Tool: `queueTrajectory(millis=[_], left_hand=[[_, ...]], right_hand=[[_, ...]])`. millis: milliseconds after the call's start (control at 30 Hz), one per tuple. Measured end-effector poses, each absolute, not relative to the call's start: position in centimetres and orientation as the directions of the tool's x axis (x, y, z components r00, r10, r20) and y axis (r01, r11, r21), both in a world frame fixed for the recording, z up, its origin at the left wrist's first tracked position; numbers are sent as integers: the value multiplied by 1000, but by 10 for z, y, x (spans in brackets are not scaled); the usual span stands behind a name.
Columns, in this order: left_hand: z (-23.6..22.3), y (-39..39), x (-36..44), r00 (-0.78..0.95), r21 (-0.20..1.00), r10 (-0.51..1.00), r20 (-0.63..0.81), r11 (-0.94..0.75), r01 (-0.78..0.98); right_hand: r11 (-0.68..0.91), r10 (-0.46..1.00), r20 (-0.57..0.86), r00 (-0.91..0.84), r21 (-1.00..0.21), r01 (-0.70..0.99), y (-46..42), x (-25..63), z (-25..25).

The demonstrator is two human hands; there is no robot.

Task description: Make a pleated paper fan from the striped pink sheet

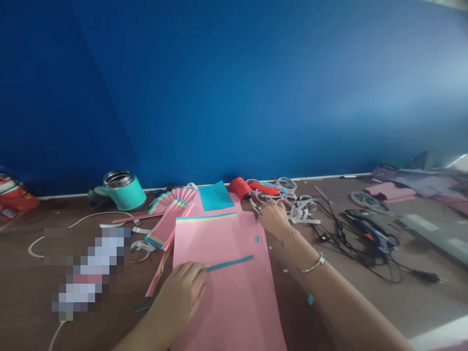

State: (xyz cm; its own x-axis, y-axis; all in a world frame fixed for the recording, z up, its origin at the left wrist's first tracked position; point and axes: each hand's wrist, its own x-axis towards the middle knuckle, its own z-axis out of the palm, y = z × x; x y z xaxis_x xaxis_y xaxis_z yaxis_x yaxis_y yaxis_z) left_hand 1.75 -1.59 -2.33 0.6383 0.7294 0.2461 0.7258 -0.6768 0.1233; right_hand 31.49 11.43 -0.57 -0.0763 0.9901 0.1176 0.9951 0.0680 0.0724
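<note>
My left hand [185, 290] lies over the left part of a large pink paper sheet [234, 307], its fingers closed on one end of a narrow teal paper strip [230, 263]. The strip stretches rightward across the pink sheet. Farther off, my right hand [273, 219] is at the sheet's upper right edge with its fingers curled down. A small pale piece [255, 207] shows by its fingertips; what they hold is partly hidden. Next to this hand are a red spool [240, 188] and tangled white strips [300, 209]. Along the sheet's top edge run teal and cream bands [206, 217].
Pleated pink paper [166, 222] and a teal square [216, 196] lie behind the sheet. A turquoise mug [127, 192] stands back left. On the right are black cables [340, 239], a dark blue tool [373, 236] and a grey flat object [435, 236]. A blue wall [234, 97] rises behind.
</note>
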Motion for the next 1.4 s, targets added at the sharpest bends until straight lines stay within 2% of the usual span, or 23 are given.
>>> queueTrajectory(millis=[233, 400, 433, 500, 533, 600, 633, 767, 933, 1133, 1400], left_hand=[[-21, -15, 18, 640, 111, 734, 225, -672, 732], [-21, -15, 19, 634, 127, 738, 231, -669, 732], [-21, -15, 19, 631, 129, 740, 234, -667, 734], [-21, -15, 20, 629, 139, 744, 226, -664, 735], [-21, -15, 20, 629, 144, 746, 220, -662, 735], [-21, -14, 20, 630, 144, 745, 219, -663, 735], [-22, -14, 20, 630, 140, 744, 223, -664, 734], [-22, -14, 19, 624, 141, 747, 227, -660, 738], [-23, -13, 18, 639, 131, 737, 220, -672, 729], [-25, -12, 19, 629, 160, 749, 208, -661, 733], [-27, -12, 19, 614, 162, 753, 236, -653, 739]], right_hand=[[48, 989, 140, -50, 19, 999, 120, 313, -2], [-42, 973, 220, 66, -113, 993, 110, 308, 12], [-16, 977, 207, 53, -176, 984, 105, 304, 14], [67, 996, 90, -22, -533, 843, 91, 293, 16], [104, 993, 24, -116, -654, 750, 83, 285, 15], [115, 940, -105, -323, -798, 592, 67, 269, 12], [92, 907, -156, -391, -832, 546, 60, 261, 10], [157, 891, -146, -430, -790, 593, 42, 241, 5], [360, 884, 62, -464, -724, 589, 38, 239, 1], [325, 899, 71, -432, -768, 551, 38, 237, -8], [290, 909, 4, -417, -725, 625, 35, 231, -8]])
